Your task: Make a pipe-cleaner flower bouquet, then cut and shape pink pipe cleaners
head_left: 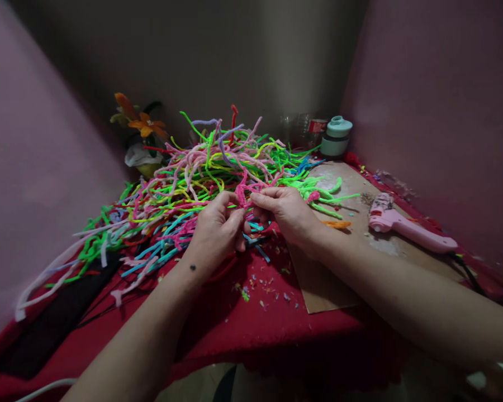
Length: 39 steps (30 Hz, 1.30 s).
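Between my two hands, above the front of the heap, is a bunch of bent pink pipe cleaners (pixel 242 192). My left hand (pixel 220 223) is closed on its left side, thumb against fingers. From the other side my right hand (pixel 281 209) pinches the same pink piece between thumb and fingertips. Behind them lies a large heap of pipe cleaners (pixel 193 167) in pink, green, yellow, blue and purple. Below my hands are dark-bladed scissors (pixel 255 241), partly hidden by my left hand.
A pink glue gun (pixel 419 228) rests on a brown board (pixel 331 296) at right, near green pipe cleaners (pixel 327 195). A lidded teal cup (pixel 336 137) stands behind. At back left is a pot with an orange flower (pixel 146 124). Fuzzy scraps (pixel 272 287) dot the red cloth (pixel 251 329).
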Each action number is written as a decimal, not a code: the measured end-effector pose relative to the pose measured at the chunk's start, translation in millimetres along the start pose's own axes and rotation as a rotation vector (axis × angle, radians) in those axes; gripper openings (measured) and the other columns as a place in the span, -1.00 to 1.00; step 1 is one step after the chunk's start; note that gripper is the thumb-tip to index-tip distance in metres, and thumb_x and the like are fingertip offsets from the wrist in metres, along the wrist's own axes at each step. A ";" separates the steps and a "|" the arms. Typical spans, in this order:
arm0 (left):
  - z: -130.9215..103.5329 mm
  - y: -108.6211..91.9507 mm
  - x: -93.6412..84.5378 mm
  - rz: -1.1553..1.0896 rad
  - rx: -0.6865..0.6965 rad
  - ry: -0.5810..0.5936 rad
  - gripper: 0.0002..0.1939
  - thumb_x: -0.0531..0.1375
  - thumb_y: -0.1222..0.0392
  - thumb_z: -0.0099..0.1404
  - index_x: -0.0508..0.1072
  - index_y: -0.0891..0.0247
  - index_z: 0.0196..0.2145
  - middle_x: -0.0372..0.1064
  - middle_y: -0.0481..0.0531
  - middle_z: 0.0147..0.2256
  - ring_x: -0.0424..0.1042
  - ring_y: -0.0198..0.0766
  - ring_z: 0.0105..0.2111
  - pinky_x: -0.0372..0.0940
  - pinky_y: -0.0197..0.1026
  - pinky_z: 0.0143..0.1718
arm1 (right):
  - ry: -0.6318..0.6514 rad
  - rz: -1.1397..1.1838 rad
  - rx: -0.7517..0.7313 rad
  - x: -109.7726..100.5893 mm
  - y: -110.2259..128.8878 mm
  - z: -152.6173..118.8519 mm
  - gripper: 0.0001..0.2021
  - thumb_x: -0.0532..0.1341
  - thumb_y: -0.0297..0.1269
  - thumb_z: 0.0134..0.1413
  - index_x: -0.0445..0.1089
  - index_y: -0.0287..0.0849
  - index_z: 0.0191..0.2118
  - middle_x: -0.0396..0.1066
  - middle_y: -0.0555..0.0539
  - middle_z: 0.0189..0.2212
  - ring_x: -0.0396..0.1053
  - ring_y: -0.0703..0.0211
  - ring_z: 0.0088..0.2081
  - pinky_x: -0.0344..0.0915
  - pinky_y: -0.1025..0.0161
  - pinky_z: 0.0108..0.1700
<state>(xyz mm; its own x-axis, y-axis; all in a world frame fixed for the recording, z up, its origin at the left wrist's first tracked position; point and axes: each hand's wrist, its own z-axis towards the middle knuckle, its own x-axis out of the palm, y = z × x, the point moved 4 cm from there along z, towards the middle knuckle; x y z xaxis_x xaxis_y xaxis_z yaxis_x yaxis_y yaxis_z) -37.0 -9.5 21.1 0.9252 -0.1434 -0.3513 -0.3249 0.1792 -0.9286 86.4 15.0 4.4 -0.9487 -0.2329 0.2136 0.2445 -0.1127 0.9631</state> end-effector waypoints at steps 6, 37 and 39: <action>0.1 -1.4 0.5 -0.077 -0.007 0.025 -0.83 0.11 0.18 0.18 0.19 0.19 -0.26 0.34 -0.17 -0.63 0.27 -0.38 -0.79 0.07 -0.40 -0.81 | -0.032 -0.113 -0.014 0.4 4.2 -3.0 -0.68 0.24 -0.17 -0.05 0.21 -0.22 -0.66 0.15 0.10 -0.74 0.06 0.41 -0.66 -0.01 0.36 -0.59; 7.5 9.1 -3.8 -0.093 -0.203 0.163 -0.90 0.13 0.22 0.15 0.25 0.27 -0.43 0.33 -0.07 -0.70 0.31 -0.35 -0.75 0.18 -0.38 -0.74 | 0.189 0.313 0.152 7.0 -14.3 2.8 -0.70 0.35 -0.15 -0.22 0.27 -0.22 -0.51 0.31 0.08 -0.62 0.28 0.35 -0.58 0.27 0.32 -0.46; 6.9 9.1 -5.6 -0.105 -0.228 0.214 -0.86 0.16 0.19 0.13 0.26 0.28 -0.47 0.34 -0.04 -0.70 0.28 -0.37 -0.76 0.16 -0.40 -0.75 | 0.230 0.294 0.160 8.1 -14.5 2.0 -0.72 0.33 -0.16 -0.17 0.27 -0.22 -0.51 0.31 0.07 -0.63 0.28 0.35 -0.60 0.26 0.33 -0.48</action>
<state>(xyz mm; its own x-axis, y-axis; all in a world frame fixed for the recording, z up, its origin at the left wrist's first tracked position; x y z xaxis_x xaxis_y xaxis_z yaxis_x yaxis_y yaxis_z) -43.8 -0.4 15.4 0.9015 -0.3552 -0.2472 -0.2881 -0.0663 -0.9553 74.8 16.7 -7.5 -0.7688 -0.4453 0.4590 0.4471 0.1389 0.8836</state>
